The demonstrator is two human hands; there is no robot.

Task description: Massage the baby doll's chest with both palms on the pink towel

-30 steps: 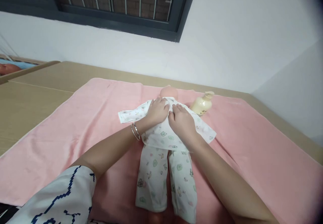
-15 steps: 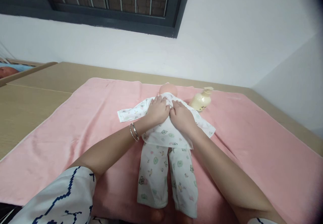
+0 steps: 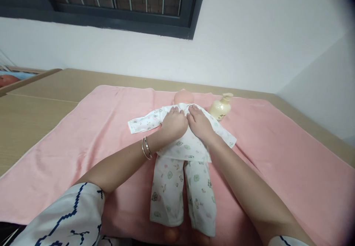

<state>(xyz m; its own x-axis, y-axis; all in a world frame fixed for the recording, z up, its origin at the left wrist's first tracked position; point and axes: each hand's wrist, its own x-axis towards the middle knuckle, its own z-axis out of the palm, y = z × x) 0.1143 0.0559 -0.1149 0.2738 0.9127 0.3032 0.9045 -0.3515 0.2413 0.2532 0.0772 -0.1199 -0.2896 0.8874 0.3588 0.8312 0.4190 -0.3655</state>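
Observation:
A baby doll lies stretched out on a pink cloth, dressed in a white printed top [image 3: 188,148] and matching trousers [image 3: 168,190]. Its bald head [image 3: 183,97] points away from me, and its feet [image 3: 171,234] show at the near edge. I cannot tell which way it faces. My left hand [image 3: 174,123] rests on the upper part of the top, left of the middle, fingers stretched toward the collar. Beside it, my right hand [image 3: 200,123] lies on the right half with its fingers extended. The thumbs are close together over the middle, and the fabric there is partly covered.
A cream pump bottle [image 3: 220,108] stands just right of the doll's head. The pink cloth [image 3: 69,153] covers most of the wooden table [image 3: 33,120]. Behind rise a white wall [image 3: 238,46] and a dark-framed window [image 3: 122,15]. Another doll's head [image 3: 8,80] shows at far left.
The view has shifted very slightly. My right fingers have slid a little toward the collar, and my left knuckles look slightly raised. The doll and bottle stay in place.

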